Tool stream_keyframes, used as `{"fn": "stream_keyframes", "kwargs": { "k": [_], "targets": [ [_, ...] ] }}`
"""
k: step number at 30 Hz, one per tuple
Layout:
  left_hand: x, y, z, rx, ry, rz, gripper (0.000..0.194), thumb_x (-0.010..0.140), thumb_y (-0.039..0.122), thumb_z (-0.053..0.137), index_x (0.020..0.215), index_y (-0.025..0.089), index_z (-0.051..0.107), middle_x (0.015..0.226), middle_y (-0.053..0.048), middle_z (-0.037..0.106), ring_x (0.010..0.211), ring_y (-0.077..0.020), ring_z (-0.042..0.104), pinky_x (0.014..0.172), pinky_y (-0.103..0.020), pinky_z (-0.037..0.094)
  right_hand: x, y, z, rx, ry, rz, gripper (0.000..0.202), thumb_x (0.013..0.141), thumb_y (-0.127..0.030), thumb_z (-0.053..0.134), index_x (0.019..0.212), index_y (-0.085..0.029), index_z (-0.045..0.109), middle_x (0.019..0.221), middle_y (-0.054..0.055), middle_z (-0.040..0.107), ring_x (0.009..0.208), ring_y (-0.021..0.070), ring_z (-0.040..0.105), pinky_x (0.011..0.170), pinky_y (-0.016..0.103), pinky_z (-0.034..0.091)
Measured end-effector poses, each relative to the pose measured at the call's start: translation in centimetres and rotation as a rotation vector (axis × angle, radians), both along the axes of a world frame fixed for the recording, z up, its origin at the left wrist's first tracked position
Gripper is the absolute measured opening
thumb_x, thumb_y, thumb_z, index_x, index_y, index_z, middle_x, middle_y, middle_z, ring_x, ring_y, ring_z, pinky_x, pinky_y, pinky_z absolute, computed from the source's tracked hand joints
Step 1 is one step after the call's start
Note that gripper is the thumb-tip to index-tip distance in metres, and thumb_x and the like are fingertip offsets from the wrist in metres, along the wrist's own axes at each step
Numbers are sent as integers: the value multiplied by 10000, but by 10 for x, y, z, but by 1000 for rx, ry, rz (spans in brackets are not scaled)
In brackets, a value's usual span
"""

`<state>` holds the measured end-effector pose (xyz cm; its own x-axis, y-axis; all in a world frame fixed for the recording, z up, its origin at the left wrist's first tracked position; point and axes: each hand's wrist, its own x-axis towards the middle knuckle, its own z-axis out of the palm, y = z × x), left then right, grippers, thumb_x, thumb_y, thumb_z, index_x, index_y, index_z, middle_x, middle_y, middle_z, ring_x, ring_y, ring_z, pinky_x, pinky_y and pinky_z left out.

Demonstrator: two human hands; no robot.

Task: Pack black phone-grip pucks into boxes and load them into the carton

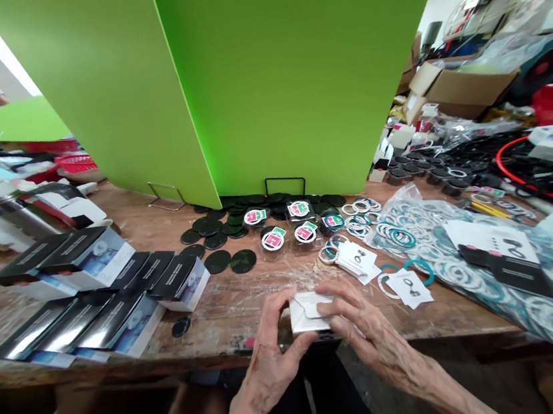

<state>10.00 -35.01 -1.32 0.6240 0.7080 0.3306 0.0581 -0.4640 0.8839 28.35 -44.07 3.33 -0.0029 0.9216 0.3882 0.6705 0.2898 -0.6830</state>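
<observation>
Green panels (311, 82) wall off the back of this cluttered wooden worktop (261, 286). Right at the front edge, both hands have their grip around a small white box (303, 321), left hand (273, 345) cupping one side, right hand (358, 321) with fingers on the flap (309, 307). Looks like the closing step to me; next move probably calls for gentle, even pressure there.

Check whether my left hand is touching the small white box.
Touching. The head view shows the left hand curled around the white box, with its thumb against the near edge and fingers at the left side.
</observation>
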Motion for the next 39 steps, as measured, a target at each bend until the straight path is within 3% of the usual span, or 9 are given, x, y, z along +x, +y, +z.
{"fn": "stream_keyframes", "kwargs": {
  "k": [5,9,14,19,24,26,29,32,39],
  "targets": [
    [0,-1,12,70,95,-15,439,867,301,617,1274,271,454,1257,-106,466,1184,-266,480,1007,-417,418,11,15,19,-332,30,-59,185,908,-327,519,1058,-221,541,982,13,622,874,166,590,759,295,481],
    [0,-4,12,74,107,-16,468,856,301,635,1287,292,453,1290,-89,465,1214,-253,470,1023,-395,409,14,27,27,-393,-121,-52,103,866,-269,559,944,-204,539,919,4,610,858,177,571,774,315,463],
    [-1,-4,12,-63,8,57,459,837,314,651,1266,274,491,1281,-81,508,1195,-240,508,1031,-378,416,17,14,24,-289,-74,-30,202,965,-280,428,1123,-222,540,1096,35,618,1025,171,594,920,337,481],
    [-4,10,23,-603,-124,248,431,813,502,631,1096,181,579,1036,-79,664,925,-230,657,786,-317,545,23,-21,18,-135,-345,196,842,787,-441,718,1476,-278,262,1527,126,290,1357,280,373,980,398,489],
    [-7,17,24,-814,-63,172,514,822,634,533,1074,196,621,941,-74,719,878,-259,685,736,-339,562,7,-16,-6,241,-553,60,471,856,-78,441,1298,-227,509,1286,104,595,1195,248,553,956,418,496],
    [-8,14,17,-674,-87,169,608,801,682,508,1210,236,565,1110,-94,683,1022,-294,650,832,-390,554,0,-6,-15,201,-393,-91,407,892,-107,389,1251,-217,549,1197,90,646,1063,210,625,913,352,514],
    [-12,7,3,-153,8,263,872,674,642,680,1391,242,385,1414,-136,457,1299,-357,435,1029,-493,435,-9,8,-19,1,-109,-313,294,973,-290,390,1126,-213,629,1027,68,695,892,186,653,802,284,529],
    [-20,12,-10,233,184,447,934,692,516,716,1445,227,246,1427,-164,385,1310,-368,389,1041,-575,390,-7,24,-14,-98,-26,-285,374,999,-394,345,1000,-220,676,833,28,690,767,165,639,719,258,522],
    [-55,45,-17,387,551,506,882,715,576,645,1428,213,273,1230,-128,540,1123,-335,544,949,-524,474,85,109,-23,-51,-358,-515,452,928,-249,420,1369,-152,456,1337,167,488,1251,293,444,1021,480,380]
  ]
}}
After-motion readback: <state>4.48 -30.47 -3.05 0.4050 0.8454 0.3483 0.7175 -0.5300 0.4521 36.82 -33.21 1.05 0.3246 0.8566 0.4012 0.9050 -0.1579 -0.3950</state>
